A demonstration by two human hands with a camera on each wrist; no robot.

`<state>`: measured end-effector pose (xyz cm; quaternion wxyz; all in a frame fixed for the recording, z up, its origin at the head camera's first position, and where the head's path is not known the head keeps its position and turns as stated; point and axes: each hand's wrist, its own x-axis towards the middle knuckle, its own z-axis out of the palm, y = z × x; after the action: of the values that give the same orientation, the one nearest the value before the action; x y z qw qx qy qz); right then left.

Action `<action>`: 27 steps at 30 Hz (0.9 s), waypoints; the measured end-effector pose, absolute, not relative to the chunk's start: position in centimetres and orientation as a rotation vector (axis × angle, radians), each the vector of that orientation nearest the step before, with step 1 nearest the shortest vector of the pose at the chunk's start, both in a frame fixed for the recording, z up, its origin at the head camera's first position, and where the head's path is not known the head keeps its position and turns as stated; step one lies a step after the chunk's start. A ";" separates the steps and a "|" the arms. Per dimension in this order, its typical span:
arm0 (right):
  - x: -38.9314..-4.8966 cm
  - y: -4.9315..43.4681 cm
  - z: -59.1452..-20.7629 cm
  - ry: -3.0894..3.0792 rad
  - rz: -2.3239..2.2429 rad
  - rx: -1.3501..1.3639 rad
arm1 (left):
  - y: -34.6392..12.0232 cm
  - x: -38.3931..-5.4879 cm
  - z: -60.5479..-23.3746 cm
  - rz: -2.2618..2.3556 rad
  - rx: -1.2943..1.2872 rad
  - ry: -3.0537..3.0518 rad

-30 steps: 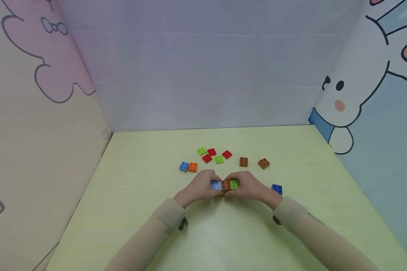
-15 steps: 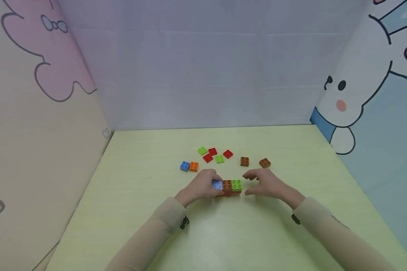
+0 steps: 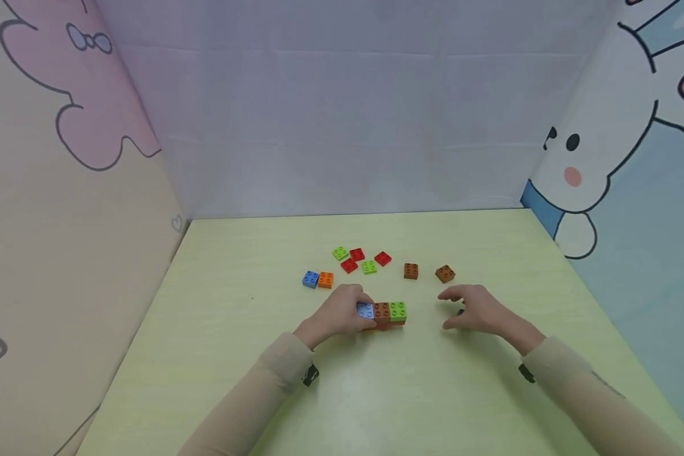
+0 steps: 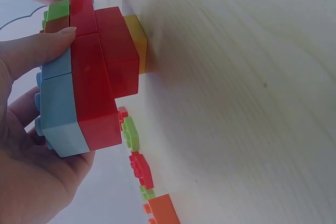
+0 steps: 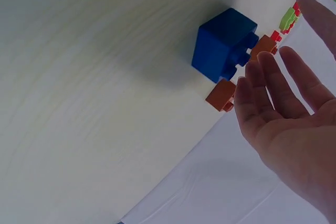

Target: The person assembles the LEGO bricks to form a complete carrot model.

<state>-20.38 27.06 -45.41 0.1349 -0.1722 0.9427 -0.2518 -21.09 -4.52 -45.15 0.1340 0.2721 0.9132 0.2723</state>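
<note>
A built stack of toy building bricks (image 3: 382,312) stands near the middle of the table. My left hand (image 3: 342,310) grips its left end, thumb and fingers on opposite sides. In the left wrist view the light blue bricks (image 4: 60,111), with brown and green ones beyond, form the top layer. Below them come red bricks (image 4: 94,87) and a yellow brick (image 4: 137,43) at the base. To the right, my right hand (image 3: 479,310) holds nothing, fingers spread apart from the thumb. A dark blue brick (image 5: 223,45) stands right by its fingertips, mostly hidden by the hand in the head view.
Behind the stack lie loose red bricks (image 3: 382,258) and green bricks (image 3: 368,267). A blue brick (image 3: 310,278) and an orange brick (image 3: 325,280) sit side by side at left. Two brown bricks (image 3: 411,271) lie at back right. Printed walls border the table (image 3: 251,354).
My right hand has let go of the stack's right end and moved right, over the dark blue brick. The left hand has kept its grip on the stack.
</note>
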 end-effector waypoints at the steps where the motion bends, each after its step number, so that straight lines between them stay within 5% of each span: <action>1: -20.3 27.3 -45.4 2.728 -0.723 -0.502 | -4.5 -21.1 -45.1 0.787 0.785 2.649; 27: -19.6 29.7 -46.4 2.702 -0.628 -0.456 | -4.3 -20.9 -45.1 0.790 0.750 2.650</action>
<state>-19.59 29.73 -46.36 0.1647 -0.1599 0.9481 -0.2202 -20.93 -4.33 -45.12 0.1376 0.2594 0.9161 0.2729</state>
